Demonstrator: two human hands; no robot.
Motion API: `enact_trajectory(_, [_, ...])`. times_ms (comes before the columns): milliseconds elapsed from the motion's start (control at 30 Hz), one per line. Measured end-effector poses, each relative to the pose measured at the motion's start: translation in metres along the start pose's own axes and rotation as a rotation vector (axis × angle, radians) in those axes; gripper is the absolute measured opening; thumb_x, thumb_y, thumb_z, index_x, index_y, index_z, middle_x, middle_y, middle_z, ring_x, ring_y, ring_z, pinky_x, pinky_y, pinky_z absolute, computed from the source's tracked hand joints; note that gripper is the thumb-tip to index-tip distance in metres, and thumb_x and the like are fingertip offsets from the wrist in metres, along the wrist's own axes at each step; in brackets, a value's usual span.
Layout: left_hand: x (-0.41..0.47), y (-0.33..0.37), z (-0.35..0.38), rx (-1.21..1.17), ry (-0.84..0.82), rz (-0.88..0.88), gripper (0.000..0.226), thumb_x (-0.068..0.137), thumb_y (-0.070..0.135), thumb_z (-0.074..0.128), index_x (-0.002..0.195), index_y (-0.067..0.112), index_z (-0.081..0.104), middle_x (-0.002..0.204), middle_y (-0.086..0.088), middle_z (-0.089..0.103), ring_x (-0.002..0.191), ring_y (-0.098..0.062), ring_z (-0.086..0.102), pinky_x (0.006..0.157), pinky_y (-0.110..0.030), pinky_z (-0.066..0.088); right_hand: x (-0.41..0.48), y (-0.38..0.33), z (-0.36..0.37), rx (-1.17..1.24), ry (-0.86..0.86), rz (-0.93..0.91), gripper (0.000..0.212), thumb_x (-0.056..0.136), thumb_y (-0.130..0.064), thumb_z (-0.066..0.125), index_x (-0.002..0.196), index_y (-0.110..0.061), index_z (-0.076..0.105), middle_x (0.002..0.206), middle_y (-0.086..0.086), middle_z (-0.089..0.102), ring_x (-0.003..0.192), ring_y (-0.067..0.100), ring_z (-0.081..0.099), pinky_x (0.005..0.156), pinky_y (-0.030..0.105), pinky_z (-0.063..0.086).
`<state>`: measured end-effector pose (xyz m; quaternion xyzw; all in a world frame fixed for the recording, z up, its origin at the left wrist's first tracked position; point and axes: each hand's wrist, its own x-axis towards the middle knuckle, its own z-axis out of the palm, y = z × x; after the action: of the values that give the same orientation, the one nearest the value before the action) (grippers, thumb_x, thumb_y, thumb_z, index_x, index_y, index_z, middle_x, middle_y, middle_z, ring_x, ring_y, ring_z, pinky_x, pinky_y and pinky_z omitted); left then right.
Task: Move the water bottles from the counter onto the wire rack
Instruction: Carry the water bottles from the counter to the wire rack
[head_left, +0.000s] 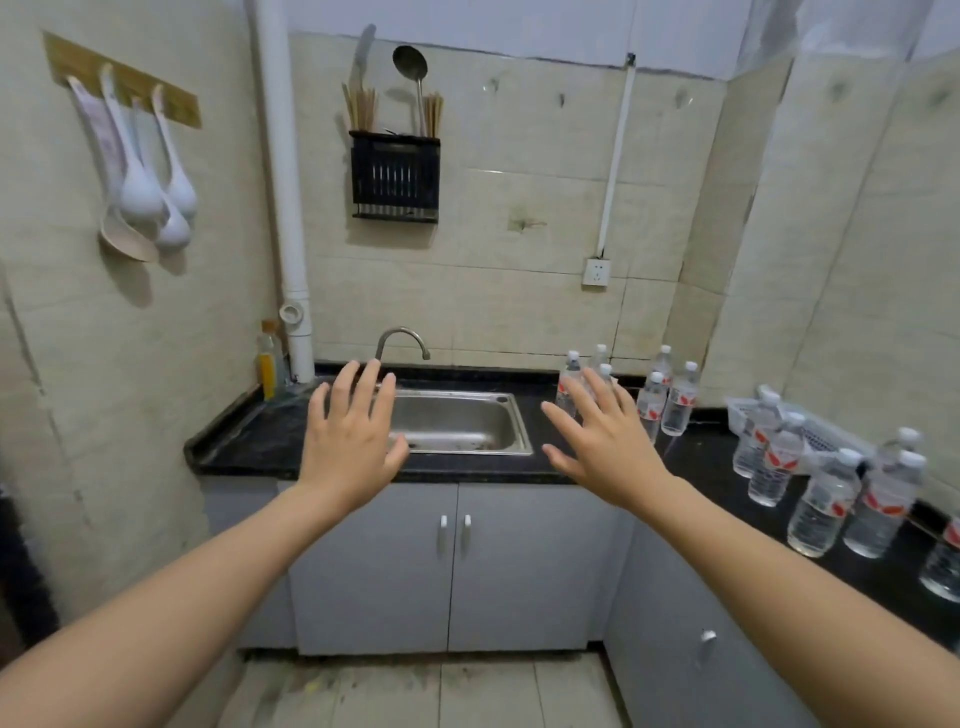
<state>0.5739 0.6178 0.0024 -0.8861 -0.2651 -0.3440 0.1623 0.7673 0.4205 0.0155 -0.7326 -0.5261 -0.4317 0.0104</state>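
Note:
Several clear water bottles with white caps and red labels stand on the black counter (706, 457). One group (675, 405) is at the back, right of the sink; another group (831, 499) lines the right run of the counter. My left hand (350, 436) is held out in front of the sink with fingers spread, holding nothing. My right hand (605, 441) is also spread and empty, in the air in front of the back bottles, partly covering them. A white wire rack (826, 434) lies on the counter against the right wall, behind some bottles.
A steel sink (460, 423) with a curved tap (400, 340) sits in the counter. A yellow bottle (269, 361) stands at the back left by a white pipe. Ladles and a black utensil holder (395, 174) hang on the wall. Grey cupboards are below.

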Motion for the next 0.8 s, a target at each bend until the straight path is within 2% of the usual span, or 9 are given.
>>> enact_trajectory(100, [0.031, -0.013, 0.038, -0.051, -0.059, -0.062, 0.059, 0.068, 0.034, 0.053, 0.117, 0.0, 0.056, 0.124, -0.023, 0.059, 0.117, -0.039, 0.052, 0.088, -0.053, 0.047, 0.028, -0.001, 0.053, -0.019, -0.008, -0.087, 0.045, 0.066, -0.043, 0.072, 0.1, -0.014, 0.068, 0.115, 0.02, 0.065, 0.108, 0.039, 0.061, 0.082, 0.056, 0.049])
enact_trajectory(167, [0.056, -0.018, 0.064, -0.079, -0.091, -0.057, 0.059, 0.067, 0.031, 0.062, 0.116, -0.001, 0.057, 0.123, -0.024, 0.059, 0.115, -0.042, 0.055, 0.088, -0.054, 0.047, 0.05, 0.002, 0.083, 0.007, -0.022, -0.045, 0.048, 0.062, -0.042, 0.078, 0.099, -0.013, 0.068, 0.114, 0.02, 0.065, 0.107, 0.039, 0.061, 0.082, 0.056, 0.05])
enact_trajectory(333, [0.125, -0.046, 0.14, -0.154, -0.125, -0.035, 0.061, 0.072, 0.026, 0.069, 0.123, -0.001, 0.051, 0.134, -0.024, 0.05, 0.125, -0.043, 0.045, 0.096, -0.056, 0.039, 0.082, 0.017, 0.157, -0.043, -0.094, 0.064, 0.041, 0.069, -0.04, 0.06, 0.099, -0.014, 0.068, 0.114, 0.02, 0.065, 0.108, 0.038, 0.061, 0.083, 0.054, 0.05])
enact_trajectory(400, [0.155, -0.055, 0.169, -0.205, -0.151, -0.004, 0.057, 0.074, 0.026, 0.065, 0.122, -0.003, 0.052, 0.132, -0.025, 0.051, 0.124, -0.044, 0.045, 0.095, -0.058, 0.04, 0.088, 0.029, 0.18, -0.072, -0.137, 0.132, 0.041, 0.07, -0.041, 0.062, 0.101, -0.015, 0.067, 0.116, 0.019, 0.064, 0.109, 0.037, 0.06, 0.083, 0.053, 0.05])
enact_trajectory(467, [0.188, -0.057, 0.197, -0.258, -0.177, 0.035, 0.056, 0.072, 0.026, 0.065, 0.119, -0.004, 0.053, 0.128, -0.026, 0.054, 0.121, -0.045, 0.048, 0.091, -0.059, 0.042, 0.092, 0.039, 0.196, -0.094, -0.179, 0.251, 0.043, 0.066, -0.04, 0.074, 0.1, -0.015, 0.067, 0.116, 0.018, 0.064, 0.11, 0.037, 0.06, 0.082, 0.053, 0.051])
enact_trajectory(533, [0.215, -0.048, 0.226, -0.372, -0.179, 0.023, 0.058, 0.074, 0.021, 0.069, 0.123, -0.003, 0.051, 0.133, -0.026, 0.05, 0.126, -0.044, 0.042, 0.097, -0.059, 0.037, 0.095, 0.047, 0.21, -0.119, -0.221, 0.386, 0.048, 0.058, -0.041, 0.08, 0.099, -0.018, 0.068, 0.114, 0.015, 0.066, 0.108, 0.035, 0.062, 0.08, 0.05, 0.053])
enact_trajectory(633, [0.232, -0.013, 0.27, -0.542, -0.294, -0.004, 0.062, 0.084, 0.027, 0.058, 0.137, 0.004, 0.037, 0.15, -0.016, 0.031, 0.14, -0.035, 0.021, 0.11, -0.052, 0.021, 0.084, 0.054, 0.231, -0.171, -0.299, 0.479, 0.052, 0.053, -0.045, 0.081, 0.098, -0.021, 0.068, 0.112, 0.012, 0.067, 0.106, 0.031, 0.064, 0.078, 0.047, 0.054])
enact_trajectory(800, [0.232, 0.063, 0.319, -0.728, -0.422, 0.1, 0.061, 0.088, 0.032, 0.05, 0.141, 0.009, 0.029, 0.154, -0.008, 0.022, 0.142, -0.027, 0.01, 0.113, -0.047, 0.015, 0.042, 0.075, 0.244, -0.267, -0.456, 0.56, 0.053, 0.049, -0.047, 0.081, 0.095, -0.022, 0.071, 0.109, 0.012, 0.069, 0.103, 0.029, 0.066, 0.076, 0.047, 0.055])
